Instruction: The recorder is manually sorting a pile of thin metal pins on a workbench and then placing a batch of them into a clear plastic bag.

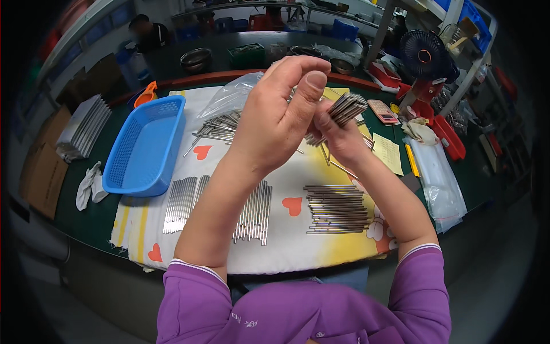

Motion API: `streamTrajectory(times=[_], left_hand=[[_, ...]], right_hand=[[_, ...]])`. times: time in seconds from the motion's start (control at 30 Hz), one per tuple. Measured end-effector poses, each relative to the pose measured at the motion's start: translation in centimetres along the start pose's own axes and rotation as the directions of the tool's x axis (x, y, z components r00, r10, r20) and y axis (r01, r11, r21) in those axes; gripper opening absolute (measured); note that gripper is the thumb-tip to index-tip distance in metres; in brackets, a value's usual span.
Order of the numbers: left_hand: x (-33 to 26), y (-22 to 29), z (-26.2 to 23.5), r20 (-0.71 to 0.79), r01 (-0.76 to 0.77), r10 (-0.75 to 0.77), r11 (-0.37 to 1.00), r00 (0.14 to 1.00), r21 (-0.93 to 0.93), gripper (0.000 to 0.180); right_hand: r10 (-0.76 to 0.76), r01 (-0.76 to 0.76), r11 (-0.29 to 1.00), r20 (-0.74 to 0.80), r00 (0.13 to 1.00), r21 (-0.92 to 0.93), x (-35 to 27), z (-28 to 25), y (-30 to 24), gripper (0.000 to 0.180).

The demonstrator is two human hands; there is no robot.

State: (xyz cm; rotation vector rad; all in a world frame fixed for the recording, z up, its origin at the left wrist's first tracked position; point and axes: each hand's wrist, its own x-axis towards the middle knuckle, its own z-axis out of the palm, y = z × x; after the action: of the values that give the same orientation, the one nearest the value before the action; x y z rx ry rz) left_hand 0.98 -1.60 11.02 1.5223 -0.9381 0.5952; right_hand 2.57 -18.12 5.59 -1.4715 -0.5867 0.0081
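Green matting covers the surface point(86, 221), with a padded white and yellow cloth point(286, 252) printed with red hearts spread over its near middle. Raised above that cloth, the bundle of thin metal rods point(342, 112) sits in the right hand point(339, 137), whose fingers are curled closed around the lower part so the rod ends fan out up and to the right. The left hand point(281, 114) is closed against the same bundle from the left, thumb pressed on top, fingers wrapped behind.

To do this well, it seems wise to keep the right-hand grip snug near the middle of the rods so none slip out, and to let the left thumb level or separate the ends gently rather than force them.

Below the hands, sorted rods lie in tidy groups: a row of upright rods point(183, 203) at near left, another row point(255, 215) partly hidden by the left forearm, and a stack of crosswise rods point(338, 209) at near right. A loose heap of rods point(220, 126) lies farther back beside a clear plastic bag point(232, 94). A blue basket point(146, 146) stands at left, and a calculator point(382, 110) and yellow paper point(388, 152) at right. Nothing blocks the hands, though the sorted rows directly underneath could be scattered by a dropped rod.
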Motion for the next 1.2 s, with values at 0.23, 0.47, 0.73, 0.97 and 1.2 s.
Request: streamTrajectory(times=[0.23,0.47,0.73,0.97,1.2], left_hand=[[0.5,-0.8,0.1,-0.047,-0.002,0.005,0.997,0.999,0.071,0.043],[-0.3,-0.9,1.4,0.083,0.282,-0.301,0.941,0.950,0.186,0.035],[-1.9,-3.5,4.0,0.428,0.677,-0.554,0.700,0.714,-0.225,0.050],[-1.8,-5.3,4.2,0.325,0.591,-0.558,0.807,0.763,-0.001,0.036],[-1.4,-11.2,-2.5,-0.121,0.262,-0.278,0.557,0.953,0.788,0.048]], right_hand=[[0.331,-0.309,0.933,0.104,0.938,-0.183,-2.7,-1.6,5.1,0.022],[0.309,-0.308,0.951,0.066,0.949,-0.036,-1.7,-2.7,2.5,0.027],[0.336,-0.360,0.901,0.137,0.932,0.241,-2.6,-0.9,2.8,0.026],[0.246,-0.247,0.968,0.023,0.969,0.045,-2.4,-2.4,5.7,0.026],[0.336,-0.326,0.941,0.149,0.930,-0.086,-2.2,-2.9,7.4,0.028]])
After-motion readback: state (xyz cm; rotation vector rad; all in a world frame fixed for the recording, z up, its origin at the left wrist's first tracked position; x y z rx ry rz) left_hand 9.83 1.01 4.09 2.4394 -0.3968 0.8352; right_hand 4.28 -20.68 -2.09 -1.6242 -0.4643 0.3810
